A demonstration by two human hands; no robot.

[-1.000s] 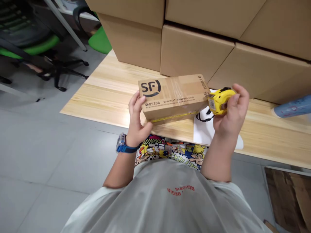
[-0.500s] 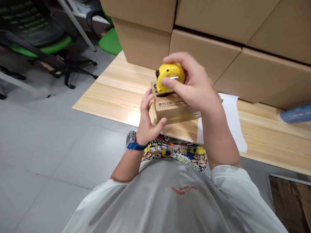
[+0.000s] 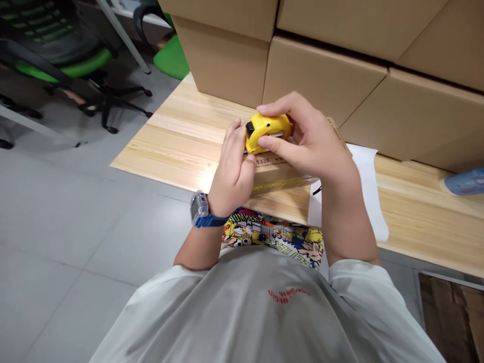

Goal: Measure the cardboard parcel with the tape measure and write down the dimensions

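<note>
Well, big brown cardboard boxes (image 3: 325, 75) fill the top of the view and sit in a row along the back of the wooden desk (image 3: 170, 151). The gray tile floor (image 3: 75, 212) spreads out past the desk's left and front edges. A person's gray shirt (image 3: 242, 312) fills the bottom middle, with red writing too hard to read. An office chair with a green seat (image 3: 64, 65) is at the upper left. A flat piece of cardboard (image 3: 449, 322) lies at the lower right, and a white paper (image 3: 363, 201) hangs over the desk's front edge. A blue bottle (image 3: 463, 181) lies at the right edge.

Near the middle, a small cardboard box (image 3: 280, 174) shows "5338" and a yellow strip. Just above it is a yellow tape measure (image 3: 264, 132). The left hand (image 3: 232, 171), with a blue watch (image 3: 199, 210), presses its fingers on the tape's left end. The right hand (image 3: 306, 138) curls around it from the right, pressing it between fingers and thumb.
</note>
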